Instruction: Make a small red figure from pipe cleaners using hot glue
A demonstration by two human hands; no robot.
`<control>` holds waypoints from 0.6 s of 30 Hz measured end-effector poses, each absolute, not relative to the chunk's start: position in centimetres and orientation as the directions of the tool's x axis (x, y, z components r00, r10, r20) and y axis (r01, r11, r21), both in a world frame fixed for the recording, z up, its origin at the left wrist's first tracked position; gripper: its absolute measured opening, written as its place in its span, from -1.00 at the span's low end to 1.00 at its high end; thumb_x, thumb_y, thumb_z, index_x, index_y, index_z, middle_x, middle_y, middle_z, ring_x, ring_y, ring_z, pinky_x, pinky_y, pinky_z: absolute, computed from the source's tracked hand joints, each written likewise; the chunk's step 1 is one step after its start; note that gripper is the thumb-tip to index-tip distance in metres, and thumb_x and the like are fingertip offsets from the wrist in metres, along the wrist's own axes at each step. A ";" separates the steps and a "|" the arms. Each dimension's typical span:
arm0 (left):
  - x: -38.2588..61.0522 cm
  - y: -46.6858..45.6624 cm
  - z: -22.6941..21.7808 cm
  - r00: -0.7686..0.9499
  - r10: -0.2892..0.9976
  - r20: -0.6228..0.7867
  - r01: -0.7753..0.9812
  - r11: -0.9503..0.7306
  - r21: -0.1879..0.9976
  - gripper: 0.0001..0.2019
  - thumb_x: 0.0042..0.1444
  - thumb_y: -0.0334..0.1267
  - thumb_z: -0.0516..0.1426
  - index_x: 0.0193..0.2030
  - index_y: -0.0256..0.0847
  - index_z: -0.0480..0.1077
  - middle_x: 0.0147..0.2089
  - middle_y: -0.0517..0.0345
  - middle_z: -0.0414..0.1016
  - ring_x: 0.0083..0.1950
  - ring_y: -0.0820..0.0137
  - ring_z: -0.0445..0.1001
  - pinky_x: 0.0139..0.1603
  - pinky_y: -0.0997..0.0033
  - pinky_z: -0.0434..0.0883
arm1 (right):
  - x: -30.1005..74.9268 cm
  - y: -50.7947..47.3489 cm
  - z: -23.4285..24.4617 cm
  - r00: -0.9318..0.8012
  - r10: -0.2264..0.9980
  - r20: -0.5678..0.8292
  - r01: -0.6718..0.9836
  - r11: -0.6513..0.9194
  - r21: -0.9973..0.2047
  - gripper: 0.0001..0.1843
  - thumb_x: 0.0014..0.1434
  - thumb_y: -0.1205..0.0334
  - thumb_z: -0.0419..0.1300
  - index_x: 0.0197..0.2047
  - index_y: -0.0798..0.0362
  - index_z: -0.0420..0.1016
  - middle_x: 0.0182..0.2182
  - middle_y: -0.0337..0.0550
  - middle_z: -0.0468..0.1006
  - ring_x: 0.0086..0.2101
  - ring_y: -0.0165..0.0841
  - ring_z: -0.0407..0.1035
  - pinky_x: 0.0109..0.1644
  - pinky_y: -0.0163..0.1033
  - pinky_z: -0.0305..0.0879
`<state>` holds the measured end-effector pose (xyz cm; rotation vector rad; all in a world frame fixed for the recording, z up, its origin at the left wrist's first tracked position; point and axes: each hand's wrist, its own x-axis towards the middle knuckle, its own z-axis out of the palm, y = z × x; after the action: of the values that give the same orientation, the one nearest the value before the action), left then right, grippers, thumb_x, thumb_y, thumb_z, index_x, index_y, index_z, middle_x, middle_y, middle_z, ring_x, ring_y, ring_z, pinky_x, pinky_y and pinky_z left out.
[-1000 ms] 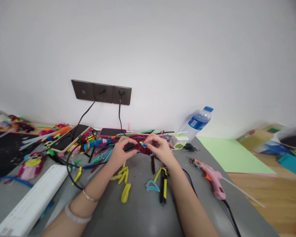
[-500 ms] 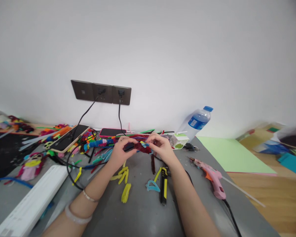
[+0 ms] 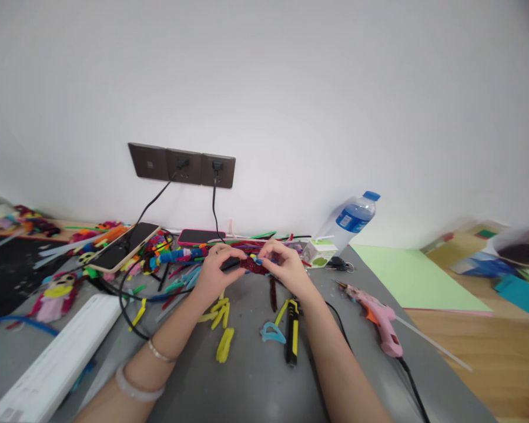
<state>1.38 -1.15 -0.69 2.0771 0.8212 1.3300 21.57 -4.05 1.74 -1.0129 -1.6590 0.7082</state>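
Between my two hands is a dark red, fuzzy pipe-cleaner piece (image 3: 252, 267) with bits of blue and yellow on its upper side. My left hand (image 3: 217, 271) pinches its left end between thumb and fingers. At its right end, the thumb and fingertips of my right hand (image 3: 285, 265) are closed on the blue part. Below the hands, folded yellow pipe cleaners (image 3: 224, 345) and a light blue pipe-cleaner loop (image 3: 273, 332) lie on the grey table (image 3: 255, 388). A black and yellow utility knife (image 3: 293, 335) lies beside my right forearm.
A pink glue gun (image 3: 381, 323) with its cord lies at the right, near green paper (image 3: 414, 276). Behind stand a water bottle (image 3: 355, 220) and a small carton (image 3: 320, 253). Leftward are a phone (image 3: 126, 247), a white power strip (image 3: 62, 358), cables and a pipe-cleaner doll (image 3: 56, 295).
My right hand has shifted slightly left, and its fingertips have moved along the blue part of the piece. My left hand keeps nearly the same place.
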 end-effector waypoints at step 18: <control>1.5 -1.2 -1.2 0.283 0.718 0.636 0.252 -0.696 0.672 -0.80 -0.01 -0.43 0.29 -0.23 -0.10 0.51 -0.19 0.14 0.61 -0.07 0.24 0.43 0.03 0.15 0.39 | 21.5 -3.7 1.3 -0.076 0.899 0.432 0.232 0.437 -0.869 -0.87 0.11 0.16 0.30 -0.40 0.03 0.54 -0.44 -0.19 0.44 -0.38 -0.33 0.29 -0.27 -0.21 0.20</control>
<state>1.54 -1.18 -1.23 2.1132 0.8699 1.4006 21.53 -3.74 1.30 -1.0192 -1.5815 0.7522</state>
